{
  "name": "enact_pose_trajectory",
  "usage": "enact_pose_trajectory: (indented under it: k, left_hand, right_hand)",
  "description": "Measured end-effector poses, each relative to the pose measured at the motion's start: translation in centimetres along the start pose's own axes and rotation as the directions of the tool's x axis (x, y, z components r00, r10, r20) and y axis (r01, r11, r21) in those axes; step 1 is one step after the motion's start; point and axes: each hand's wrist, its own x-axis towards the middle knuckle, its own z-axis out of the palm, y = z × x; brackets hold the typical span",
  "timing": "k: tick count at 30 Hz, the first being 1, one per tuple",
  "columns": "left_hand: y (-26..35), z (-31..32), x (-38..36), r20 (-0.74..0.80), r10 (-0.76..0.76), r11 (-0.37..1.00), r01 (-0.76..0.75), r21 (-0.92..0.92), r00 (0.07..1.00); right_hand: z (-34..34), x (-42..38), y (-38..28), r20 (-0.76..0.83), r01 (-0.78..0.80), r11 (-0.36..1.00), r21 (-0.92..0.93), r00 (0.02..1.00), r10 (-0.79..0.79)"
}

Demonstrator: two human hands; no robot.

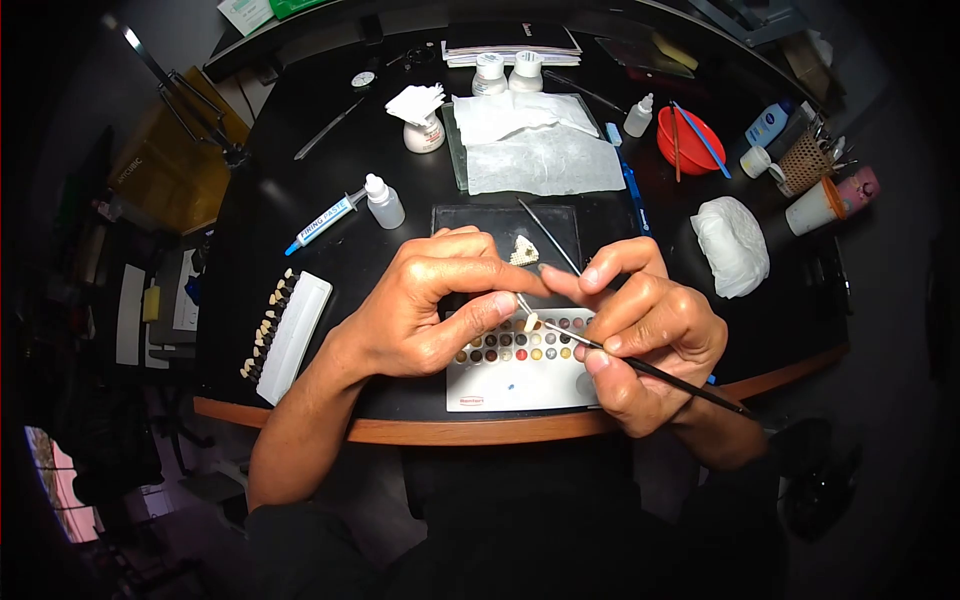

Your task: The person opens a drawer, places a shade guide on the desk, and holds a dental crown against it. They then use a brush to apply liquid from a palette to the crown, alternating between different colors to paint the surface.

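My left hand (pixel 430 300) is closed in a pinch on a thin metal holder (pixel 523 303), perhaps tweezers, mostly hidden by the fingers. At its tip sits a small cream-coloured dental crown (pixel 531 323). Between thumb and fingers, my right hand (pixel 655 330) grips a fine paintbrush (pixel 680 381) with a dark handle. Its tip lies at or very near the crown; contact is hard to tell. Below both hands is a white stain palette (pixel 520 388) with rows of coloured wells. Behind the fingertips, a honeycomb firing tray (pixel 523 251) rests on a dark pad (pixel 475 218).
A second brush (pixel 545 232) lies beyond the fingertips. To the left are a shade guide (pixel 297 335), a firing paste syringe (pixel 325 222) and a dropper bottle (pixel 384 203). Tissue (pixel 545 160) lies behind; a red bowl (pixel 690 140) and crumpled white wad (pixel 731 247) stand right.
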Motion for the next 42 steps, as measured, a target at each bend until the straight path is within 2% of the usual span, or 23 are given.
enact_pose_trajectory:
  k: [4,9,15,18,21,42]
  left_hand:
    - [0.2,0.0,0.1,-0.062,-0.023,0.993,0.03,0.113,0.998]
    - [0.3,0.2,0.0,-0.107,-0.058,0.985,0.075,0.156,0.993]
    - [0.8,0.2,0.1,-0.122,-0.074,0.984,0.092,0.154,0.99]
    - [0.8,0.3,0.1,-0.141,-0.067,0.987,0.087,0.138,0.988]
    - [0.9,0.3,0.1,-0.137,-0.061,0.987,0.081,0.141,0.989]
    - [1.0,0.1,0.2,-0.132,-0.046,0.988,0.064,0.137,0.99]
  right_hand:
    - [0.1,0.6,-0.6,0.071,0.093,0.976,-0.196,0.994,-0.08]
    - [0.6,0.4,-0.8,0.111,0.076,0.941,-0.33,0.993,-0.042]
    - [1.0,0.3,-0.3,0.105,0.101,0.923,-0.371,0.992,-0.066]
    - [0.5,0.0,0.1,0.171,0.127,0.931,-0.342,0.983,-0.071]
    - [1.2,0.2,-0.2,0.109,0.087,0.915,-0.393,0.993,-0.048]
    - [0.8,0.5,-1.0,0.112,0.073,0.865,-0.497,0.993,-0.019]
